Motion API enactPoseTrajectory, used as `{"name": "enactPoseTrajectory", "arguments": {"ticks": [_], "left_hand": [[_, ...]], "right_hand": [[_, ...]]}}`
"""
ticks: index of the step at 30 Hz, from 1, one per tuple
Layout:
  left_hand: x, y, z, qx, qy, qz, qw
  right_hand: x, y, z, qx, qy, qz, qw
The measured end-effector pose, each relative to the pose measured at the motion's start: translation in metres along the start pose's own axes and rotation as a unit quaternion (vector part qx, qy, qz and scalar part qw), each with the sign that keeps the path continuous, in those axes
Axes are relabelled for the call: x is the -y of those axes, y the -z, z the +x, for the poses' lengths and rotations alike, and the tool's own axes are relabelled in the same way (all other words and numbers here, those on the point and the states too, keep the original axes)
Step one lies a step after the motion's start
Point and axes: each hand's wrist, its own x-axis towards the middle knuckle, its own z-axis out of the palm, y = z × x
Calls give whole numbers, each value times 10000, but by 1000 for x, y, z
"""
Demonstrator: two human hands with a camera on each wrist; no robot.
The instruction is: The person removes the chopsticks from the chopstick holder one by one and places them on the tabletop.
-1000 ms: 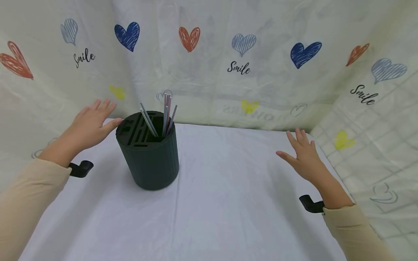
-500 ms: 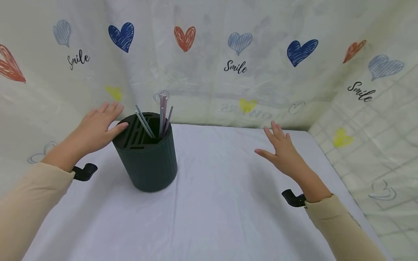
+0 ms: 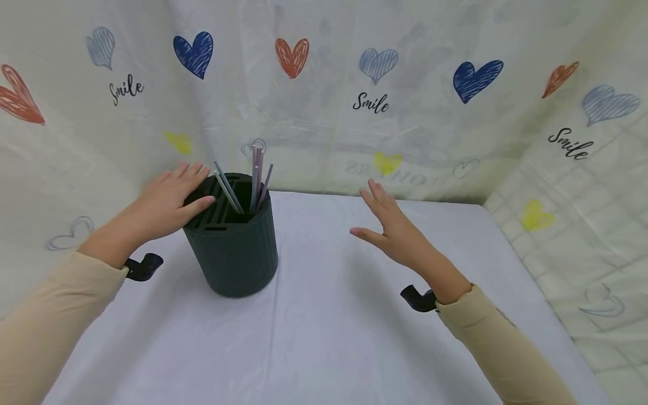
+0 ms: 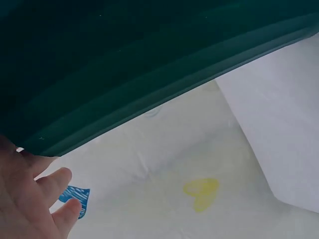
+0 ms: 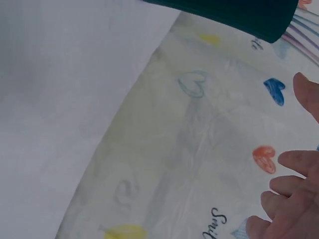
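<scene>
A dark green round knife block (image 3: 234, 261) with a slotted top stands on the left half of the table. Several thin bluish and pinkish sticks (image 3: 257, 171) poke up from its right-hand opening. Over the left part of the slotted top lies my left hand (image 3: 164, 205), fingers extended and thumb apart; whether it presses on the block cannot be told. In the left wrist view its fingers (image 4: 57, 186) show beside the block's rim. My right hand (image 3: 397, 233) hovers above the table right of the block, fingers spread, holding nothing.
A white cloth covers the table (image 3: 314, 337). Behind it and on the right hangs a pale curtain (image 3: 324, 112) printed with hearts and "Smile". Each wrist carries a black camera mount, such as the right mount (image 3: 419, 298).
My right hand has moved left across the table toward the block. My left hand has shifted right, from beside the block to over its top. The block stays put.
</scene>
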Motion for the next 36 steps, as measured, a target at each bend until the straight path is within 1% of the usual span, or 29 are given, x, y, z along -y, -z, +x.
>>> {"name": "enactPoseTrajectory", "arguments": {"ticks": [6,12,17,21,25,28,32,36], "left_hand": [[-7,0,-1,0,-105,-56,9999],[-10,-1,-1,21,-153,-148,9998],[-10,0,-2,12,-152,-113,9998],[-12,0,-3,15,-187,-92,9998],[-13,-2,-3,83,-251,-175,9995],[-13,-5,-2,104,-339,-234,9991],[-13,-8,-2,136,-454,-359,9982],[-15,-11,-3,220,-526,-508,9971]], "right_hand": [[23,-6,9,50,281,214,9994],[42,-10,17,96,576,503,9970],[57,-14,28,61,758,763,9942],[68,-17,37,-42,902,987,9910],[78,-24,45,-102,880,1331,9871],[85,-30,50,-61,868,1574,9837],[94,-37,58,10,952,1758,9798],[100,-42,64,-25,936,1932,9767]]}}
